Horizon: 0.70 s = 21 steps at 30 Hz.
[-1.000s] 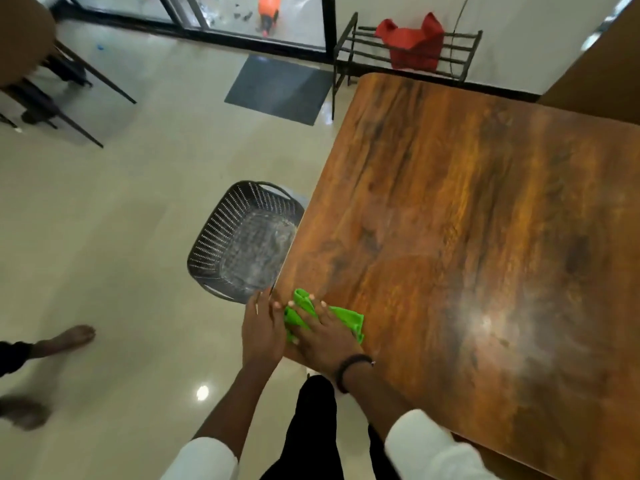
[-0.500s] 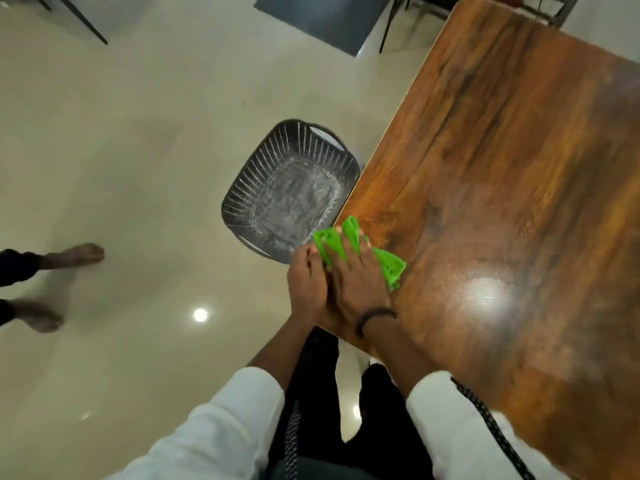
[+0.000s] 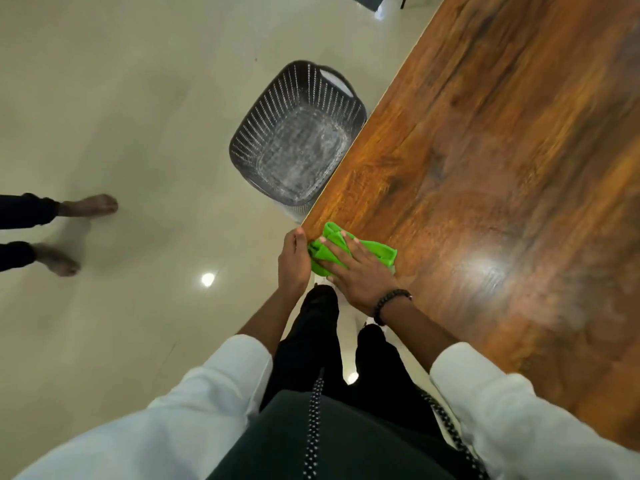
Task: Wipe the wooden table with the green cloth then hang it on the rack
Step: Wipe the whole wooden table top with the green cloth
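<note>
Since half a second before, both hands and the cloth had stayed at the near corner of the table, while the view had tilted further down, so the basket sat higher and the person's legs showed more. The right hand (image 3: 360,271) lay flat with its fingers spread, pressing the green cloth (image 3: 375,250) down onto the wooden table (image 3: 485,150) right at that corner. The left hand (image 3: 294,261) was cupped against the table's edge just beside the cloth, its fingers curled close together and touching the cloth's left end; it gripped nothing that could be seen. The cloth was bunched and folded, partly under the right palm, with one end sticking out to the right. A dark bead bracelet (image 3: 391,301) sat on the right wrist. On the pale floor (image 3: 121,116), a dark slotted basket (image 3: 298,133) stood beside the table's left edge. At the far left, two bare feet (image 3: 90,205) of another person showed, blurred.
</note>
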Tool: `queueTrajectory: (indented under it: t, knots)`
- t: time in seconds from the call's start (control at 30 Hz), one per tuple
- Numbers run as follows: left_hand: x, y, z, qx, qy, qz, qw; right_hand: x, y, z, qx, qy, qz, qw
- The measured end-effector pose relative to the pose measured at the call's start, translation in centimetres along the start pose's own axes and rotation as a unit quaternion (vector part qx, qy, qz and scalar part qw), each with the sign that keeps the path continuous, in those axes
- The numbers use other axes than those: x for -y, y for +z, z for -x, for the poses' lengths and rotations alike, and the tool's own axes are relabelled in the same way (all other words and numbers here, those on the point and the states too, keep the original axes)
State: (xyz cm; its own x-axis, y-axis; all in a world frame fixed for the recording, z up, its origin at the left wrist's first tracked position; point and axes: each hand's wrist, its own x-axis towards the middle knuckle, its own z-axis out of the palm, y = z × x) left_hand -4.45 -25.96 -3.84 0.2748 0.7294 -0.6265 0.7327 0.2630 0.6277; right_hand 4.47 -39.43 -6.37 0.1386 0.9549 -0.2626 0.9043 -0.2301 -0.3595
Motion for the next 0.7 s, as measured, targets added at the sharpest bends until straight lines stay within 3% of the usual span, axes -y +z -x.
queueTrajectory:
  t: [0.17, 0.3, 0.43, 0.7]
  knots:
    - [1.4, 0.8, 0.9, -0.015, 0.053, -0.005, 0.998, -0.8, 0.0, 3.5, 0.02, 0.051, -0.002, 0.999]
    - [1.0, 0.7, 0.4, -0.08, 0.191, -0.115, 0.972, -1.8, -1.1, 1.8, 0.013, 0.079, -0.011, 0.997]
    - [-2.9, 1.7, -2.1, -0.022, 0.317, -0.176, 0.932, -6.7, -3.8, -2.3, -0.021, 0.128, -0.025, 0.991]
    - [-14.5, 7.9, -9.0, 0.046, 0.374, -0.205, 0.903, -20.5, -9.7, -9.7, -0.102, 0.309, -0.052, 0.944]
